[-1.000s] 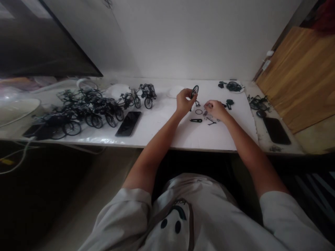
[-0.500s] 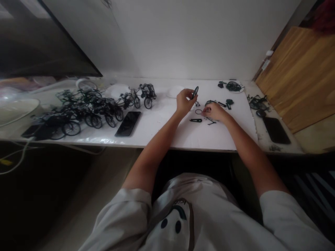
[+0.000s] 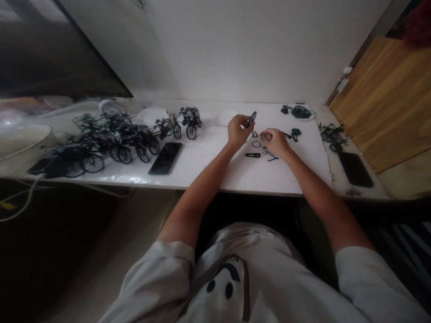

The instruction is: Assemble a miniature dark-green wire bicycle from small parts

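My left hand (image 3: 238, 130) pinches a small dark model bicycle wheel (image 3: 252, 118), held on edge above the white board (image 3: 215, 166). Across from it, my right hand (image 3: 274, 141) has its fingertips drawn together over the loose parts; whatever is in them is too small to make out. A thin dark ring (image 3: 256, 144) lies on the board between the hands. Nearer me are a flat dark green piece (image 3: 252, 155) and a thin forked dark part (image 3: 271, 156). More dark green parts (image 3: 295, 133) lie just beyond my right hand.
Several assembled model bicycles (image 3: 114, 139) crowd the left side, beside a phone (image 3: 165, 158). White plates stand at the back, one (image 3: 305, 117) holding dark parts. On the right are another dark phone (image 3: 355, 169) and a wooden panel (image 3: 387, 98).
My right hand has lifted slightly from the parts and its fingers have drawn together. My left hand keeps the wheel in nearly the same place.
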Demonstrator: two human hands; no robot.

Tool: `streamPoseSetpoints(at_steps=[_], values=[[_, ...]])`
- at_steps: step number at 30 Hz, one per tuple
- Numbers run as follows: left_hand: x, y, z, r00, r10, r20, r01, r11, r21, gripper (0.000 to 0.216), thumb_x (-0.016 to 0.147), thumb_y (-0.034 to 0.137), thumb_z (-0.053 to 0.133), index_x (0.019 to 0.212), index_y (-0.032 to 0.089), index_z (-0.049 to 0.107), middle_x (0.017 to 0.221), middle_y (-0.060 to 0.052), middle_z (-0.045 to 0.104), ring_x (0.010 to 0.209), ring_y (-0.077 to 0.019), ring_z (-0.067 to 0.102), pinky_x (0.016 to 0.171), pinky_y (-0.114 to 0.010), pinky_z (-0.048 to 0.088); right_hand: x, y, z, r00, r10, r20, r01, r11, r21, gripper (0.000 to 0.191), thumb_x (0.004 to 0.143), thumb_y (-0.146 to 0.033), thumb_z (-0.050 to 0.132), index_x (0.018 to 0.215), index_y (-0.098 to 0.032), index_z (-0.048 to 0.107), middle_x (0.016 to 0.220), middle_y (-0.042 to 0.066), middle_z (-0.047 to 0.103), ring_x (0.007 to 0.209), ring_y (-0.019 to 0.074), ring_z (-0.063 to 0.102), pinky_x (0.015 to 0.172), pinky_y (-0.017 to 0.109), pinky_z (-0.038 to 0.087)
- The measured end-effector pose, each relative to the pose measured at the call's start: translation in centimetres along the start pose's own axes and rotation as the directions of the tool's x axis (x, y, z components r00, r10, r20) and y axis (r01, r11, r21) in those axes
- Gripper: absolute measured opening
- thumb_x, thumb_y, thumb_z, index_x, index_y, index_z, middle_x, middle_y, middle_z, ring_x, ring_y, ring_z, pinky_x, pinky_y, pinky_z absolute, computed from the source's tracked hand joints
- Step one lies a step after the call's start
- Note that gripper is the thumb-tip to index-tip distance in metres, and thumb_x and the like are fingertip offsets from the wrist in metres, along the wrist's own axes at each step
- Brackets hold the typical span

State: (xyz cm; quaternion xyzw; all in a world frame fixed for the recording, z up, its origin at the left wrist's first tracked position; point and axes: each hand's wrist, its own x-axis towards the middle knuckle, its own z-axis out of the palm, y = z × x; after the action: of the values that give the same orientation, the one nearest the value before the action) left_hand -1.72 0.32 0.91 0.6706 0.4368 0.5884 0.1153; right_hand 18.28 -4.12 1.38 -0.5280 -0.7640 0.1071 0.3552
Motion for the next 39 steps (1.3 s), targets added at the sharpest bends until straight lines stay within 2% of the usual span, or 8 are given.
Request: streamPoseSetpoints(at_steps=[5,10,14,21,24,28,34,39], values=[[0.1,-0.7,0.4,0.999,0.011,-0.038,-0.008,0.997,0.074,0.012,0.086,0.019,0.081,0.097,0.021,0.076,0.086,-0.003,0.073,0.078,-0.0181,0.069,0.081,-0.034,0.055,-0.6,-1.6,1.8,0.98,-0.176,0.097,0.184,0.98,-0.082,0.024,0.097,-0.02,0.066,0.112,-0.018,0.084,0.116,0.012,0.076,0.103,0.0277,0.073,0.096,0.04,0.056],[0.2,-1.0,0.6,0.999,-0.001,-0.046,0.005,0.996,0.084,0.011,0.086,0.02,0.081,0.096,0.021,0.075,0.086,-0.003,0.074,0.076,-0.0183,0.07,0.079,-0.034,0.055,-1.4,-2.5,3.0,0.952,-0.195,0.234,0.227,0.967,-0.116,0.041,0.098,-0.013,0.06,0.137,-0.018,0.075,0.138,0.014,0.076,0.123,0.0316,0.074,0.109,0.044,0.056],[0.2,-0.9,0.6,0.999,-0.008,-0.037,0.011,0.996,0.087,0.012,0.086,0.02,0.08,0.097,0.021,0.076,0.085,-0.003,0.074,0.076,-0.018,0.069,0.078,-0.033,0.055,-1.4,-2.6,3.2,0.951,-0.166,0.262,0.206,0.969,-0.134,0.045,0.1,-0.013,0.059,0.143,-0.019,0.071,0.132,0.015,0.079,0.117,0.0334,0.077,0.105,0.047,0.058],[0.1,-0.6,0.3,0.997,-0.063,-0.054,0.068,0.994,0.087,0.012,0.086,0.02,0.081,0.096,0.02,0.075,0.086,-0.004,0.075,0.078,-0.0193,0.07,0.08,-0.035,0.054,-1.1,-1.8,2.7,0.964,-0.152,0.217,0.121,0.982,0.146,0.05,0.092,-0.005,0.063,0.14,-0.02,0.068,0.113,0.007,0.084,0.099,0.0254,0.079,0.092,0.038,0.06],[0.1,-0.6,0.3,0.997,-0.068,-0.044,0.071,0.994,0.078,0.012,0.086,0.02,0.081,0.097,0.02,0.075,0.087,-0.004,0.075,0.077,-0.0185,0.069,0.08,-0.035,0.054,-0.8,-1.3,2.6,0.971,-0.167,0.173,0.136,0.975,0.177,0.049,0.089,-0.001,0.064,0.134,-0.021,0.072,0.119,0.007,0.083,0.108,0.0255,0.079,0.099,0.039,0.059],[0.1,-0.6,0.4,0.998,-0.052,-0.041,0.055,0.994,0.094,0.011,0.086,0.021,0.081,0.096,0.021,0.075,0.086,-0.004,0.075,0.076,-0.0184,0.069,0.079,-0.035,0.054,-0.7,-1.1,2.5,0.975,-0.162,0.148,0.146,0.983,0.113,0.035,0.092,-0.008,0.069,0.124,-0.021,0.078,0.13,0.01,0.08,0.121,0.0289,0.075,0.109,0.043,0.056],[0.2,-0.8,0.5,0.999,-0.028,-0.045,0.033,0.994,0.106,0.01,0.085,0.021,0.081,0.094,0.021,0.075,0.083,-0.003,0.075,0.075,-0.0188,0.069,0.079,-0.036,0.054,-0.9,-1.8,2.2,0.971,-0.122,0.205,0.143,0.985,-0.092,0.009,0.094,-0.027,0.08,0.098,-0.02,0.083,0.121,0.012,0.079,0.112,0.0313,0.074,0.099,0.042,0.056],[0.1,-0.8,0.5,0.999,-0.028,-0.019,0.03,0.997,0.072,0.011,0.086,0.02,0.079,0.096,0.021,0.075,0.084,-0.003,0.075,0.075,-0.0183,0.069,0.078,-0.035,0.055,-1.0,-2.1,2.5,0.968,-0.099,0.23,0.143,0.973,-0.184,0.01,0.099,-0.024,0.072,0.099,-0.02,0.081,0.124,0.012,0.078,0.111,0.0307,0.073,0.093,0.04,0.054]])
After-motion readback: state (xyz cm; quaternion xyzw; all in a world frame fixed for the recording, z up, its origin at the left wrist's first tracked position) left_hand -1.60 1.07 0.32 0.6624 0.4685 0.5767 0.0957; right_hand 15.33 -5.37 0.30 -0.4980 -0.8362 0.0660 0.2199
